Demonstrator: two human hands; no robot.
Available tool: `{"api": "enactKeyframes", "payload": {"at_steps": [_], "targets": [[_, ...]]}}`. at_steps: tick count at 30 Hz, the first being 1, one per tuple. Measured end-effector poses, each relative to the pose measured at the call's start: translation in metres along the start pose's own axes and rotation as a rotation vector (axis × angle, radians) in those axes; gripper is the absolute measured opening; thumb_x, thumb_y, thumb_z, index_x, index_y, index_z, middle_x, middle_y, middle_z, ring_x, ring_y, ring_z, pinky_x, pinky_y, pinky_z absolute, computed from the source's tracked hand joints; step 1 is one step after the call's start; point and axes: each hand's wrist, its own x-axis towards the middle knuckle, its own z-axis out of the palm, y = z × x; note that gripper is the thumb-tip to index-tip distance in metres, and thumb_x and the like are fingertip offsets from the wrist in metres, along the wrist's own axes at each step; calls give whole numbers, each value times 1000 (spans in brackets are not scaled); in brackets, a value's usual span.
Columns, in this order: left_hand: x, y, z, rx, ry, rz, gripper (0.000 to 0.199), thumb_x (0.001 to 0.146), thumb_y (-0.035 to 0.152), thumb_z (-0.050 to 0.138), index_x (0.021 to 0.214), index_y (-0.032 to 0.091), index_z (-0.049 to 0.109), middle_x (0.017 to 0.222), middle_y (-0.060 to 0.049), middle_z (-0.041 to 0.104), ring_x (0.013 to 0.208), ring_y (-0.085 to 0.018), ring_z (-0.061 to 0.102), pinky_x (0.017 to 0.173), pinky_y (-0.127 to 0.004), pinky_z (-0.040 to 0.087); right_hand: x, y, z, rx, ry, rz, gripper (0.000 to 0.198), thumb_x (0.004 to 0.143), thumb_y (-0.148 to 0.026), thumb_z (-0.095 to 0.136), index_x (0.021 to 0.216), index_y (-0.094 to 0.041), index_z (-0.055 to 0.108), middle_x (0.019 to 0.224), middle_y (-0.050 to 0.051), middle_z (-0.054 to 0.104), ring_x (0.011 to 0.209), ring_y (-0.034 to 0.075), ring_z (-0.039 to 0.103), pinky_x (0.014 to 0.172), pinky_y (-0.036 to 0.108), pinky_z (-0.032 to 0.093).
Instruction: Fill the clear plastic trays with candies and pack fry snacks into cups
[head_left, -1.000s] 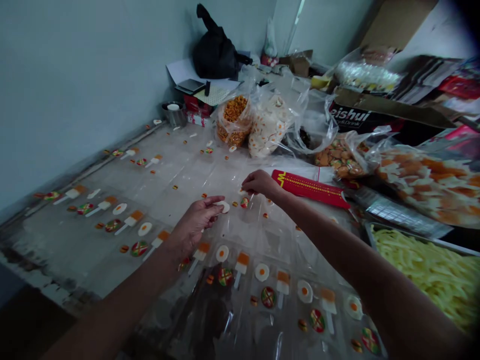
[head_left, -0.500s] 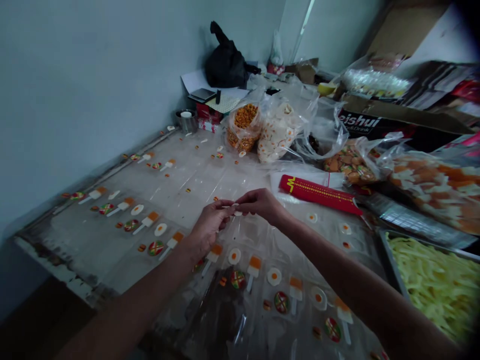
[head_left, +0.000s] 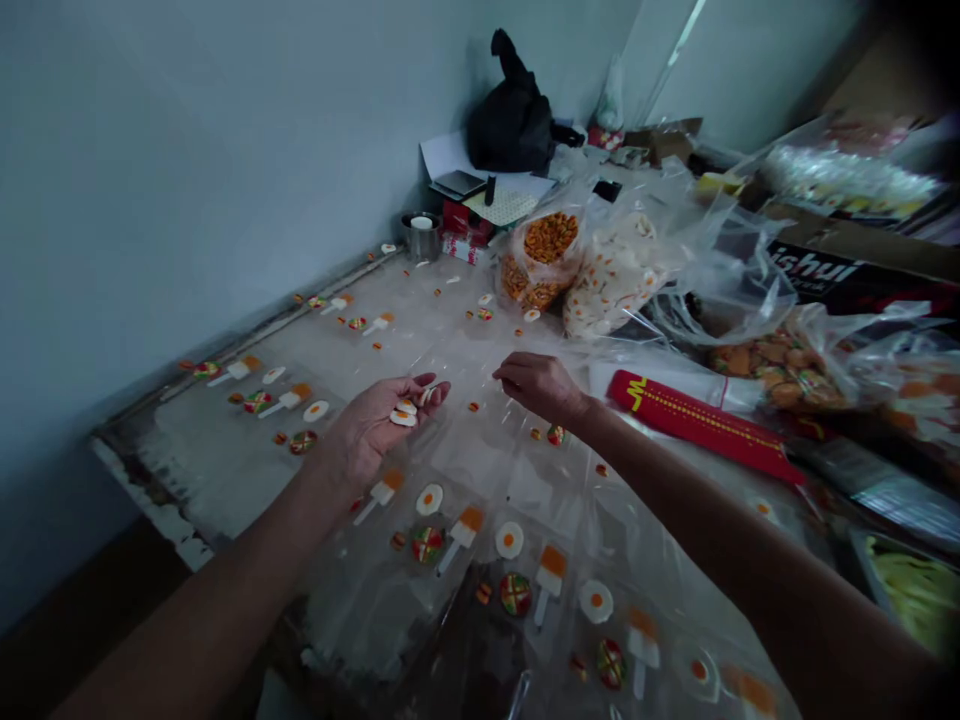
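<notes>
Head view: left hand [head_left: 375,425] cradles egg pieces [head_left: 404,412] in half-curled fingers; right hand [head_left: 546,384] is over the table [head_left: 187,455], fingers drawn narrow, any grip hidden from sight

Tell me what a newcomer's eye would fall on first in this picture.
Probably the bright red strip, to the right of the right hand. Next, the small fried-egg pieces in the left hand, near mid-view. The black bag also stands out at the back, near the wall.
</notes>
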Motion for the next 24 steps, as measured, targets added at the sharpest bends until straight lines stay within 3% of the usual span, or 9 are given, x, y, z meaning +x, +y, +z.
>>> {"api": "enactKeyframes", "payload": {"at_steps": [3, 8, 11, 14, 17, 21, 24], "targets": [[3, 2, -5, 59, -52, 47, 32, 80, -10, 53, 103, 8, 66, 103, -17, 71, 84, -16, 72, 65, -18, 59, -4, 9, 1, -31, -107, -103, 30, 98, -15, 47, 105, -18, 75, 109, 13, 73, 97, 22, 66, 84, 32, 48], [2, -4, -5, 166, -87, 159, 13, 84, 3, 68, 91, 13, 72, 104, -10, 73, 86, -13, 70, 69, -18, 56, -6, 5, -2, 35, -172, -49, 31, 97, -12, 48, 109, -22, 76, 109, 11, 74, 98, 24, 66, 87, 36, 47], [3, -7, -7, 246, -24, 176, 11, 79, 16, 80, 87, 15, 74, 95, -7, 73, 79, -12, 67, 68, -19, 54, -2, -10, -10, 144, -37, 96, 32, 96, -14, 53, 119, -24, 74, 109, 9, 75, 97, 23, 67, 89, 37, 47], [3, -9, -7, 356, 6, 196, 22, 70, 24, 88, 84, 16, 73, 88, -5, 72, 70, -10, 62, 60, -20, 47, 10, -34, -16, 410, 76, 310, 27, 96, -34, 63, 117, -22, 75, 98, 7, 76, 83, 20, 67, 79, 33, 50], [0, -10, -5, 442, -21, 231, 27, 68, 31, 89, 85, 17, 73, 76, -1, 67, 59, -9, 52, 54, -21, 39, 28, -57, -15, 774, -7, 456, 33, 90, -46, 67, 107, -20, 79, 87, 5, 76, 74, 16, 64, 67, 28, 49], [4, -11, -5, 585, -50, 250, 30, 66, 39, 88, 82, 17, 75, 61, 2, 57, 51, -9, 43, 50, -24, 31, 47, -66, -8, 1053, -132, 588, 23, 70, -35, 83, 84, -17, 78, 71, 1, 72, 60, 11, 57, 57, 22, 43], [16, -12, -10, 652, -56, 270, 25, 68, 35, 86, 77, 16, 74, 58, 1, 56, 49, -9, 41, 49, -25, 29, 55, -64, -5, 1136, -297, 706, 27, 59, -26, 88, 82, -17, 76, 65, 0, 70, 57, 9, 57, 52, 19, 40]]}}
